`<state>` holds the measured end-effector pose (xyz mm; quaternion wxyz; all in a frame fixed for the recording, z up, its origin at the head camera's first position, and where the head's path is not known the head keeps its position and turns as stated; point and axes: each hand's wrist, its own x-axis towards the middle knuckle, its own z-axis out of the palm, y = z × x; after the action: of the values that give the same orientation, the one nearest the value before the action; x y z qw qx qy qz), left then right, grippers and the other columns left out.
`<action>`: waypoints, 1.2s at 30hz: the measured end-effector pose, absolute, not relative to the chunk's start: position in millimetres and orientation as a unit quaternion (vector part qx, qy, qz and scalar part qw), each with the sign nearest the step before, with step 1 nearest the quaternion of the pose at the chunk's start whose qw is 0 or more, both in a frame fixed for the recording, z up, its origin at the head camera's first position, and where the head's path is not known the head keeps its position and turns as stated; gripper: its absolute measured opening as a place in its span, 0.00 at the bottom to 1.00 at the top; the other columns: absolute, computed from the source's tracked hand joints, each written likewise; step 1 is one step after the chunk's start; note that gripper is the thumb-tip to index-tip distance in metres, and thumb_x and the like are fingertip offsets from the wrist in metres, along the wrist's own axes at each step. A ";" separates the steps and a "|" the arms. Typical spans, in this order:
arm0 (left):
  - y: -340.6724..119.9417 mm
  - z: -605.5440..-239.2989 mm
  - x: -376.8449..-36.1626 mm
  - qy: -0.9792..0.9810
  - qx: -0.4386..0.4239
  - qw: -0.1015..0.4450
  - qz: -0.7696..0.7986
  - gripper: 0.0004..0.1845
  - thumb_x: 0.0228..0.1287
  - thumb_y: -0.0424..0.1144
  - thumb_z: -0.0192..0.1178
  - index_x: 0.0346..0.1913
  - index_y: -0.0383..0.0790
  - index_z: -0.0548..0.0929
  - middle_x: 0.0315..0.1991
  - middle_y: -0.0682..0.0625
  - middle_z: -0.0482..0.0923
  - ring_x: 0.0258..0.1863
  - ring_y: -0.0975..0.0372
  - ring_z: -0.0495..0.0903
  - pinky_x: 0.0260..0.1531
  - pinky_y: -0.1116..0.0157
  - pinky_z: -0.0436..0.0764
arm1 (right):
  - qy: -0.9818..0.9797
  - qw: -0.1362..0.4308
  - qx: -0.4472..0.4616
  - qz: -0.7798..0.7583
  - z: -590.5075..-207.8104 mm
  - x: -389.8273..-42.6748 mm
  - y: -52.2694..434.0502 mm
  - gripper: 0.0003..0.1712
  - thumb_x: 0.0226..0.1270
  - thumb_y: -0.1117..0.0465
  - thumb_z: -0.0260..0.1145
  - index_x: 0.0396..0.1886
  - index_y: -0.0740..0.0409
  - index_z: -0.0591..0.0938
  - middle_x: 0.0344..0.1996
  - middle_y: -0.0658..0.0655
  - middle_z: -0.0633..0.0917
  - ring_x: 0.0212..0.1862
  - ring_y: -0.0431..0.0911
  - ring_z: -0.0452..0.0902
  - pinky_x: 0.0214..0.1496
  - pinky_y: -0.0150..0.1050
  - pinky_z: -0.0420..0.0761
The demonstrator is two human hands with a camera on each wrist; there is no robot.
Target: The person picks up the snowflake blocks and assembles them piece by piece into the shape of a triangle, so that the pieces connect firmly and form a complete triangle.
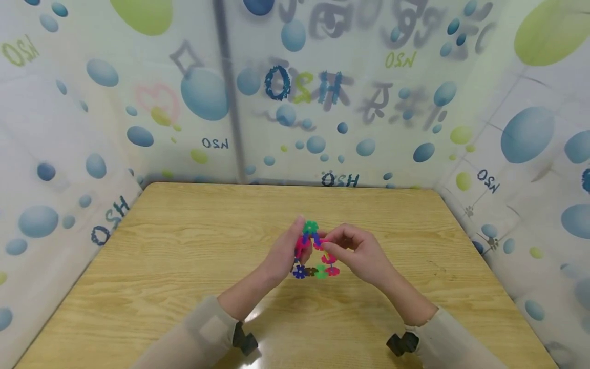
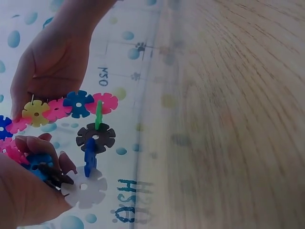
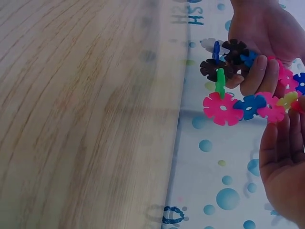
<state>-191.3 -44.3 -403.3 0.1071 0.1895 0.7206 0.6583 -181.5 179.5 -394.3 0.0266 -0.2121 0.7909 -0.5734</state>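
We've got the snowflake-disc chain [image 1: 315, 253] held up above the worktop [image 1: 184, 256], left hand [image 1: 283, 256] pinching one end, right hand [image 1: 355, 253] curled round the other. Risk, we'd say: twist too hard and the slotted joints pop, scattering discs.

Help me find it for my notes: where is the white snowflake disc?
In the left wrist view, the white disc sits low left, against the left hand, below the brown disc.
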 end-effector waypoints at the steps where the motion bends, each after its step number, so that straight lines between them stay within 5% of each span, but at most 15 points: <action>1: -43.8 -403.3 -191.4 0.722 0.189 0.108 0.656 0.45 0.88 0.67 0.25 0.54 0.36 0.88 0.22 0.50 0.71 0.25 0.55 0.70 0.38 0.63 0.74 | 0.791 0.024 -0.213 -0.573 -394.5 -181.3 179.3 0.03 0.79 0.59 0.73 0.47 0.52 0.89 0.51 0.55 0.92 0.57 0.44 0.90 0.46 0.36 0.90; 5: -41.5 -403.2 -191.1 0.735 0.182 0.099 0.645 0.44 0.89 0.65 0.26 0.43 0.35 0.86 0.25 0.46 0.75 0.27 0.55 0.73 0.39 0.61 0.74 | 0.792 0.011 -0.218 -0.570 -395.7 -180.2 178.6 0.02 0.79 0.59 0.73 0.46 0.51 0.89 0.46 0.54 0.92 0.56 0.45 0.90 0.44 0.36 0.89; 11: -39.6 -400.7 -189.6 0.743 0.161 0.067 0.646 0.36 0.88 0.68 0.33 0.69 0.54 0.86 0.59 0.51 0.84 0.59 0.56 0.82 0.61 0.52 0.82 | 0.790 -0.007 -0.214 -0.574 -398.0 -177.7 179.8 0.03 0.80 0.60 0.71 0.46 0.54 0.88 0.37 0.54 0.88 0.38 0.45 0.84 0.41 0.36 0.86; 14: -39.7 -399.2 -189.4 0.732 0.163 0.030 0.661 0.29 0.89 0.64 0.41 0.68 0.55 0.88 0.67 0.55 0.80 0.67 0.59 0.77 0.64 0.55 0.80 | 0.787 -0.003 -0.203 -0.583 -398.4 -176.9 180.1 0.03 0.81 0.61 0.70 0.47 0.55 0.88 0.37 0.54 0.86 0.36 0.46 0.82 0.41 0.35 0.86; 21: -41.0 -396.4 -189.8 0.718 0.177 -0.058 0.671 0.17 0.88 0.46 0.56 0.63 0.46 0.92 0.56 0.52 0.83 0.50 0.61 0.75 0.41 0.70 0.76 | 0.785 0.001 -0.187 -0.591 -398.6 -177.2 178.9 0.05 0.82 0.59 0.70 0.48 0.55 0.87 0.37 0.53 0.86 0.36 0.46 0.81 0.41 0.34 0.85; 29: -43.6 -393.0 -193.3 0.683 0.186 -0.117 0.696 0.12 0.77 0.35 0.70 0.59 0.40 0.93 0.39 0.51 0.85 0.35 0.64 0.79 0.34 0.74 0.81 | 0.781 0.007 -0.175 -0.599 -399.9 -176.6 178.1 0.06 0.83 0.58 0.69 0.48 0.56 0.87 0.38 0.55 0.85 0.38 0.46 0.80 0.43 0.34 0.85; 36: -46.6 -389.5 -193.4 0.712 0.201 -0.129 0.661 0.12 0.76 0.35 0.71 0.57 0.39 0.94 0.39 0.43 0.86 0.33 0.63 0.76 0.28 0.72 0.76 | 0.770 0.014 -0.168 -0.615 -403.3 -174.5 174.0 0.07 0.82 0.59 0.69 0.47 0.59 0.88 0.37 0.56 0.85 0.38 0.45 0.79 0.42 0.36 0.85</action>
<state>-193.4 -46.6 -389.5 -0.1292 0.2010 0.7116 0.6607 -174.5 174.0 -403.3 0.0137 -0.1683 0.7702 -0.6150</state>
